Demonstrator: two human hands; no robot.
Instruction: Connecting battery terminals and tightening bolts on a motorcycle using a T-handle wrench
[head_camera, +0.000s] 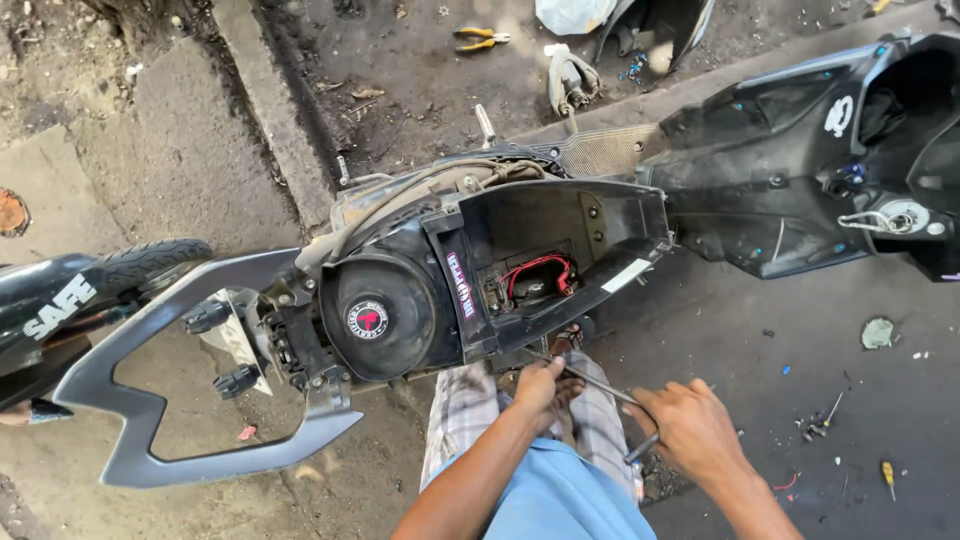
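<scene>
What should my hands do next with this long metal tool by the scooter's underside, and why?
Probably steady the tip before turning. The left hand pinches the long metal tool near the scooter body, while the right hand grips its handle end; the tip is hidden, so seating can't be confirmed.

The scooter's underseat tub (560, 250) is hiding the left hand's (537, 385) fingertips and the long tool's (598, 382) tip; the right frame edge is cutting off the front panels (800, 160).

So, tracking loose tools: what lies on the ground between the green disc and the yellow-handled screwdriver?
In the head view, between the green disc and the yellow-handled screwdriver lie a thin metal tool and small scattered bits.
</scene>
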